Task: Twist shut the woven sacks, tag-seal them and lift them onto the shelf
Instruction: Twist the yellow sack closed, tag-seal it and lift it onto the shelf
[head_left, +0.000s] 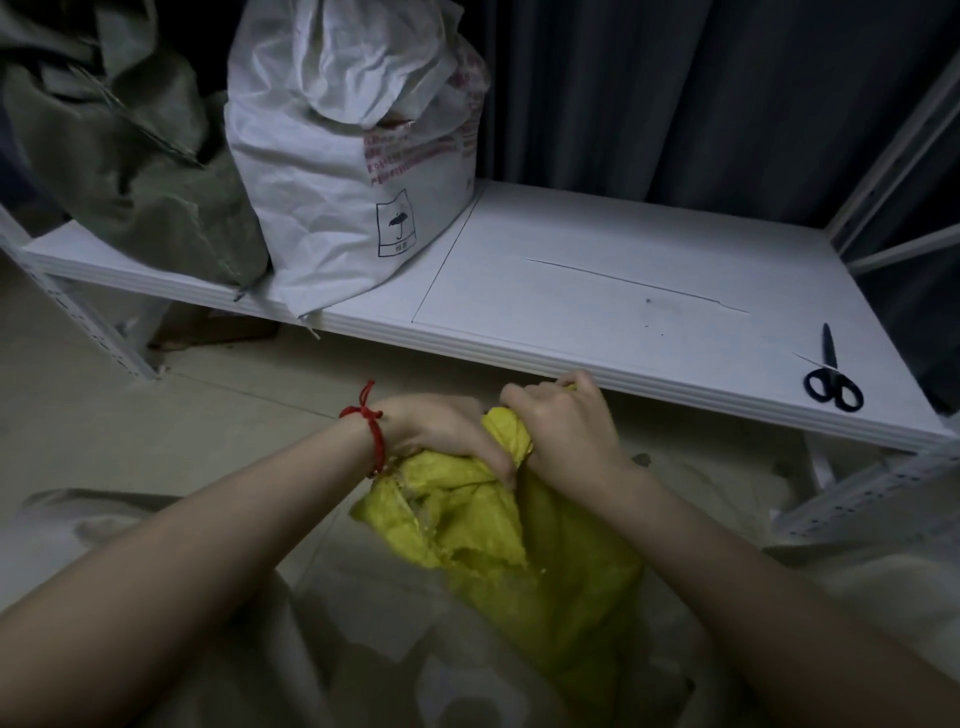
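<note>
I see both hands on the yellow sack (571, 587), lower centre of frame, in front of the shelf (597, 312). Left hand (441, 434) (red string bracelet (375, 436) on the wrist) has its fingers (488, 457) curled round the bunched neck. Right hand (566, 431) is clenched on the neck just above, touching the left. White sack (337, 182) and green sack (130, 156) stand on the shelf, upper left. Scissors (831, 379) lie at its right edge.
</note>
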